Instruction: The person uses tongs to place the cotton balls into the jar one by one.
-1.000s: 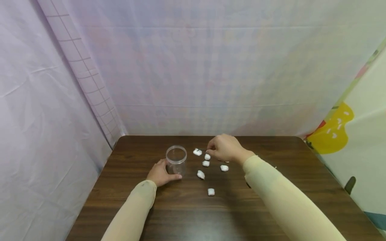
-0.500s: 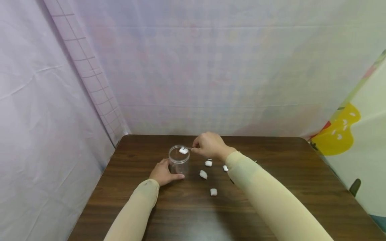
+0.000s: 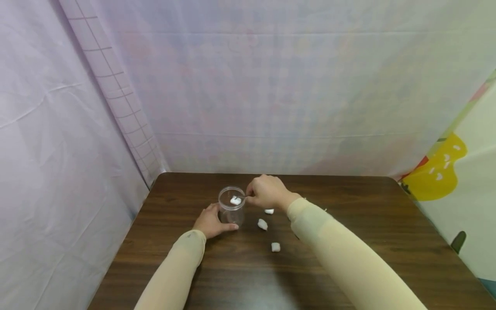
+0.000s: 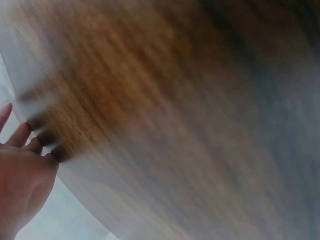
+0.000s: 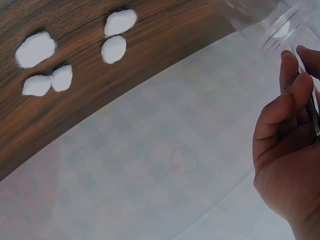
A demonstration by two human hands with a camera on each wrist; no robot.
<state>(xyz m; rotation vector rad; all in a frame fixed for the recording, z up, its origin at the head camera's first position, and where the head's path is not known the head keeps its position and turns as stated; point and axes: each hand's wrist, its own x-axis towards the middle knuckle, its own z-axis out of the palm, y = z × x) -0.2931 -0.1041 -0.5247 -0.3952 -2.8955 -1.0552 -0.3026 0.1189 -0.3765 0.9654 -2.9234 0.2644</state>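
Note:
In the head view my left hand (image 3: 212, 222) holds a clear plastic jar (image 3: 232, 215) low on its side, thumb in front. The jar stands upright and its mouth is uncovered. My right hand (image 3: 268, 192) pinches slim metal tweezers (image 5: 315, 111), whose tips hold a white cotton ball (image 3: 235, 200) at the jar's mouth. From above I cannot tell how deep the cotton ball sits. The left wrist view catches only part of the left hand (image 4: 27, 180) at its edge, with blurred table beside it.
More cotton balls lie on the dark wooden table (image 3: 232, 275): one beside the jar (image 3: 262, 224), one nearer the front (image 3: 275, 247), one partly behind the right hand (image 3: 269, 211). The right wrist view shows several (image 5: 36, 50). A pale curtain (image 3: 271, 86) hangs behind the table.
The right hand has carried the cotton ball in the tweezers leftward from the table to the jar's mouth, then slightly lower. My left hand keeps its hold on the jar.

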